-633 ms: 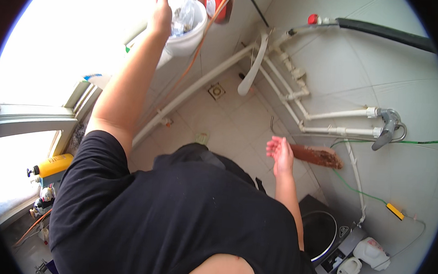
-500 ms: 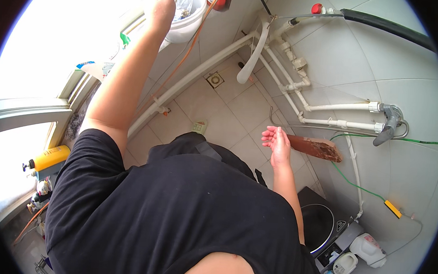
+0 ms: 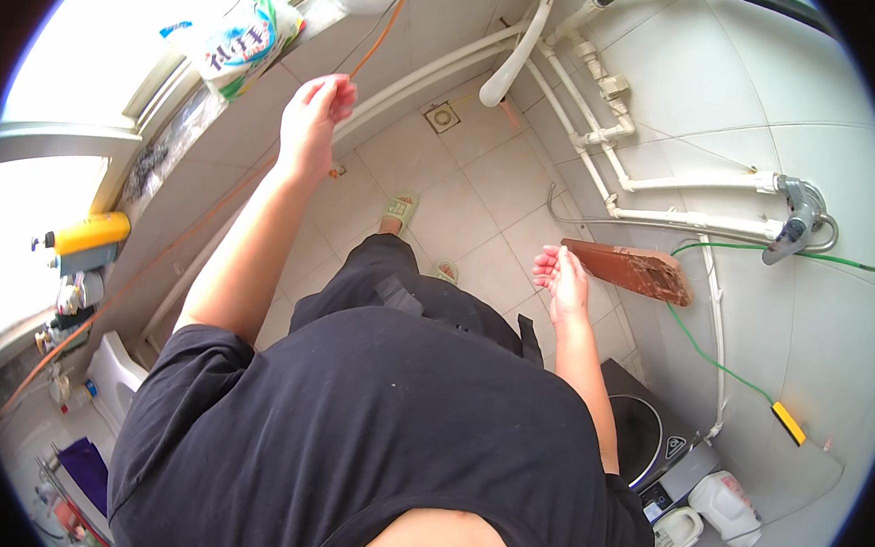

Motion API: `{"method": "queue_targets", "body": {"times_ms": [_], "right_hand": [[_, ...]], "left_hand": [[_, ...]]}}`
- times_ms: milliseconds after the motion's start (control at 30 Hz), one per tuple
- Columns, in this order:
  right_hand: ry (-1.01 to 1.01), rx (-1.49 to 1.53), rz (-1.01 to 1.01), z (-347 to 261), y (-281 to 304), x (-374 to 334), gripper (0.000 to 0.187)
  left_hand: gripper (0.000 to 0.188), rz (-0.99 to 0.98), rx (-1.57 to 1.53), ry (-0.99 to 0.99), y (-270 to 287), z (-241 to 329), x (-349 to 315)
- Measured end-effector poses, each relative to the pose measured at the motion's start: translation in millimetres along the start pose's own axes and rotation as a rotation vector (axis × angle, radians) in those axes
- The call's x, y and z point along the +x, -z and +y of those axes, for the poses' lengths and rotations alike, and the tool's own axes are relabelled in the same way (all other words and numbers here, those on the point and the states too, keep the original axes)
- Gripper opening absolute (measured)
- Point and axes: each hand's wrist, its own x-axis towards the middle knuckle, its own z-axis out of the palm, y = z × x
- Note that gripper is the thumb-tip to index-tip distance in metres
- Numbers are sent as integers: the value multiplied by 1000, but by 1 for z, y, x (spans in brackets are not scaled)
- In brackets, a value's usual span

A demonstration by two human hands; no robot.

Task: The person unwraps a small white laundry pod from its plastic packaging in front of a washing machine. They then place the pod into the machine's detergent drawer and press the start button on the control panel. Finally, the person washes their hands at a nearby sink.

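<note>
My left hand point(image 3: 315, 121) is raised in front of me at the left, palm turned inward. Its fingers are curled together and slightly blurred, and I see nothing in them. An orange cord point(image 3: 382, 34) passes close to its fingertips, apparently behind the hand. Nearest to it on the window ledge is a white bag point(image 3: 239, 51) with green and blue print. At the right, my right hand point(image 3: 564, 286) hangs palm up with loosely bent, spread fingers and holds nothing. Just beyond it in the view, a reddish-brown board point(image 3: 630, 270) sticks out near the wall.
White pipes point(image 3: 699, 182) and a grey tap point(image 3: 796, 220) run along the right wall. A floor drain point(image 3: 442, 117) and my green slippers point(image 3: 399, 209) show on the tiles. A black cooktop point(image 3: 637, 426) and white jugs point(image 3: 726, 507) stand at lower right. A yellow bottle point(image 3: 92, 233) stands by the window.
My left hand has come down and back from beside the white bucket at the top. That bucket has mostly left the view. My right hand stays nearly in place; my slippers now show more.
</note>
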Motion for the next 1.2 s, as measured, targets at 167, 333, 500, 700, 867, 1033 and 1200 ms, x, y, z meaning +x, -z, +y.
{"method": "queue_targets", "body": {"times_ms": [167, 333, 500, 700, 867, 1033, 1200], "right_hand": [[-127, -106, -73, 39, 4, 11, 31], [-201, -142, -90, 73, -18, 26, 28], [-328, -94, -109, 157, -52, 46, 24], [-381, -16, -38, 286, -94, 96, 25], [-399, 169, -22, 366, -101, 123, 24], [-312, 11, -134, 379, -85, 144, 24], [-351, 45, -133, 379, -70, 154, 20]], "left_hand": [[11, 119, 36, 183, 51, -54, -52], [12, 160, 99, 402, 91, -121, -75], [13, 30, 416, 584, 108, -221, -57], [40, -446, 1068, 371, 175, -458, 21], [61, -678, 1661, 361, 154, -593, 131], [60, -785, 1833, 356, 141, -679, 185], [63, -736, 1907, 421, 148, -724, 218]]}}
